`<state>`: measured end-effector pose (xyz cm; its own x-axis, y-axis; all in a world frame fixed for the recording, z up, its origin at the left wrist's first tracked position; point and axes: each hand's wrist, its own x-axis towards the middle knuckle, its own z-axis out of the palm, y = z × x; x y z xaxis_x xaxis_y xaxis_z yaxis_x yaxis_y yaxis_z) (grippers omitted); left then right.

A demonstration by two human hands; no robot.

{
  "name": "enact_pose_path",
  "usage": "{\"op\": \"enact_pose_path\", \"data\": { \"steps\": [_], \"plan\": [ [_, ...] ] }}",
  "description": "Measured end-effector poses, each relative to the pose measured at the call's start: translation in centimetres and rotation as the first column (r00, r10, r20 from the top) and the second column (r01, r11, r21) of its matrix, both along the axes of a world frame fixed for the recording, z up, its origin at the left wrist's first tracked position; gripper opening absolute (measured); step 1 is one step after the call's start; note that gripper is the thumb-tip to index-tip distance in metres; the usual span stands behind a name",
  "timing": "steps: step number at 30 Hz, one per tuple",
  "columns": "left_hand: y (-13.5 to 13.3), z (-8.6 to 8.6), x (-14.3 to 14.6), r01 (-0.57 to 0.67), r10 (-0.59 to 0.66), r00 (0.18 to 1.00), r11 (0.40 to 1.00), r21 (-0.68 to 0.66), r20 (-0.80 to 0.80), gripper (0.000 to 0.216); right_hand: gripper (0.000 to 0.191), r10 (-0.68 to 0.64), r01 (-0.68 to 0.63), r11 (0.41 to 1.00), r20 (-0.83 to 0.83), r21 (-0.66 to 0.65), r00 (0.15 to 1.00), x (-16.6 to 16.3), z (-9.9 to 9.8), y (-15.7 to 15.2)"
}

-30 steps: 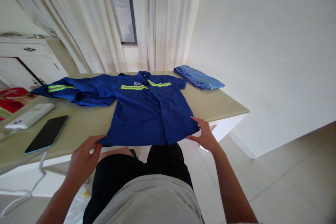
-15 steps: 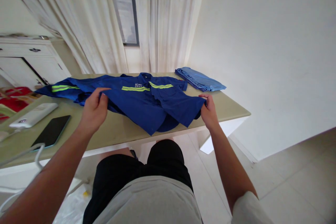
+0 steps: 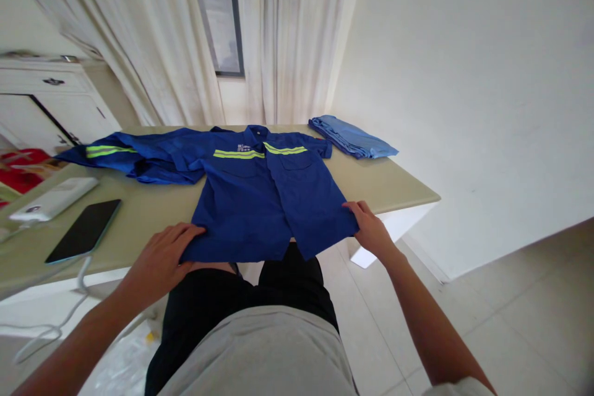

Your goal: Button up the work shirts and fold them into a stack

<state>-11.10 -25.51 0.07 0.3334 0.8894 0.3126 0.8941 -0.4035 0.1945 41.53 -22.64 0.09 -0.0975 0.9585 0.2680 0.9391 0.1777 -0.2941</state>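
Note:
A dark blue work shirt point(image 3: 264, 198) with yellow-green reflective stripes lies spread on a beige table point(image 3: 399, 189), collar away from me, its hem hanging over the near edge. My left hand point(image 3: 160, 260) grips the hem's left corner, fingers curled over the cloth. My right hand point(image 3: 371, 229) pinches the hem's right corner at the table edge. One long sleeve trails off to the left.
A folded light blue garment point(image 3: 352, 138) rests at the table's far right. A dark phone point(image 3: 83, 239) and a white power bank point(image 3: 51, 200) with a cable lie at the left. White drawers stand at the far left, curtains behind.
Half a second ago both hands held the hem lifted toward the collar; they have since pulled it back down, and the shirt lies flat again.

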Motion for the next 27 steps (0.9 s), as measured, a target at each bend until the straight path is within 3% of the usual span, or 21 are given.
{"op": "enact_pose_path", "data": {
  "steps": [3,6,9,10,12,14,16,18,19,20,22,25,27],
  "plan": [
    [-0.5,0.6,4.6,0.138,-0.129,0.983,0.989,0.06,-0.127,0.068,0.076,0.07,-0.077,0.996,0.146,0.043,0.987,-1.7,0.6,-0.4],
    [-0.1,0.6,9.2,0.267,-0.259,0.948,0.964,0.018,-0.186,0.07,0.076,0.245,-0.264,0.962,0.211,0.07,0.946,-3.2,0.9,-0.4],
    [0.8,0.7,12.2,0.16,-0.153,0.979,0.986,0.043,-0.134,0.042,0.044,0.369,-0.375,0.926,0.124,0.032,0.921,-4.0,1.2,-0.2],
    [1.0,0.9,12.7,0.111,-0.106,0.99,0.993,0.047,-0.09,0.036,0.031,0.347,-0.35,0.936,0.07,0.036,0.935,-4.2,1.4,0.0],
    [1.2,1.8,12.9,0.134,-0.134,0.991,0.991,-0.019,-0.012,0.035,0.033,0.27,-0.27,0.962,0.003,0.033,0.963,-4.4,2.0,0.3],
    [1.3,3.3,12.5,0.338,-0.339,0.941,0.922,-0.191,0.028,0.037,0.037,0.307,-0.306,0.951,0.017,-0.035,0.952,-4.7,2.9,0.6],
    [1.7,5.2,12.0,0.504,-0.507,0.856,0.777,-0.377,0.099,0.05,0.032,0.452,-0.446,0.886,0.025,-0.123,0.891,-5.2,4.0,0.7],
    [3.2,6.9,11.8,0.544,-0.513,0.832,0.679,-0.493,0.211,0.049,0.051,0.552,-0.55,0.824,-0.025,-0.138,0.834,-5.9,4.7,0.7],
    [4.5,7.6,12.0,0.542,-0.476,0.838,0.667,-0.511,0.266,0.044,0.058,0.567,-0.568,0.814,-0.043,-0.119,0.822,-6.3,4.9,0.6],
    [6.2,8.2,12.2,0.53,-0.429,0.848,0.683,-0.503,0.311,0.041,0.058,0.571,-0.572,0.814,-0.047,-0.095,0.82,-6.8,4.8,0.4],
    [10.7,8.7,13.1,0.466,-0.329,0.874,0.778,-0.421,0.358,0.042,0.05,0.574,-0.573,0.817,-0.011,-0.064,0.819,-7.9,4.0,0.1],
    [19.1,8.3,14.6,0.217,-0.098,0.918,0.935,-0.281,0.385,0.038,0.033,0.567,-0.566,0.824,0.081,-0.031,0.82,-9.3,1.5,-0.8],
    [24.7,7.8,15.5,0.027,0.078,0.919,0.966,-0.258,0.386,0.035,0.023,0.554,-0.559,0.829,0.108,0.021,0.825,-9.8,-0.3,-1.6]
  ]
}}
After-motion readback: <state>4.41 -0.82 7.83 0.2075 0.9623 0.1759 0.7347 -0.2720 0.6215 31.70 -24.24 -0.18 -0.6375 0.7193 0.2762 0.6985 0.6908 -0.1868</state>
